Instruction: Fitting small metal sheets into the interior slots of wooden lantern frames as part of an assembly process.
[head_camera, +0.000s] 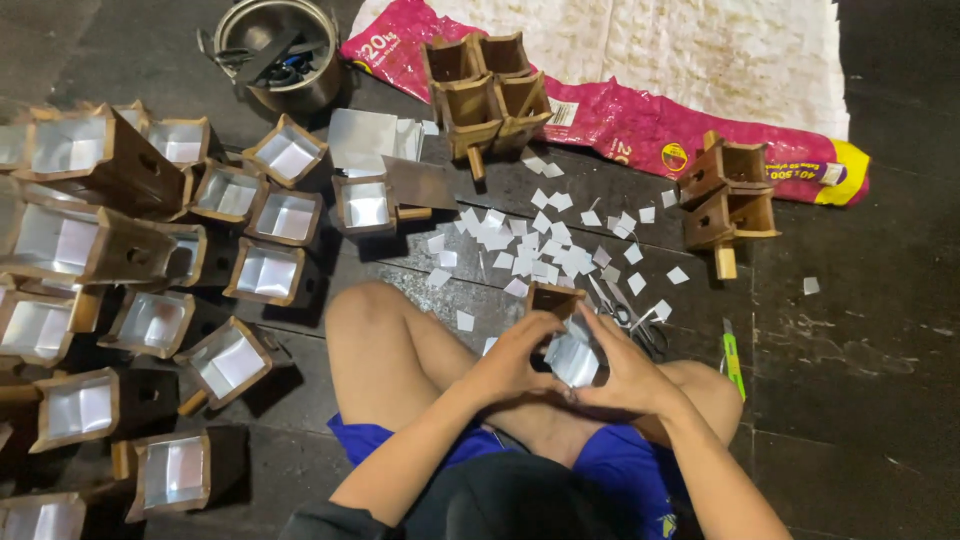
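Left hand (510, 362): fingers curled around the near side of a small brown wooden square box (556, 300), steadying it over the lap.
Right hand (625, 368): closed on the same box, pressing a shiny silver foil lining (572, 360) into its mouth.
Lined boxes (265, 272): massed to the left on the dark floor (860, 400), open sides up.
Unlined boxes (485, 90): kept apart, ahead.
Foil scraps (540, 240): scattered ahead within reach.
Scissors (625, 315): on the floor beside the right knee.
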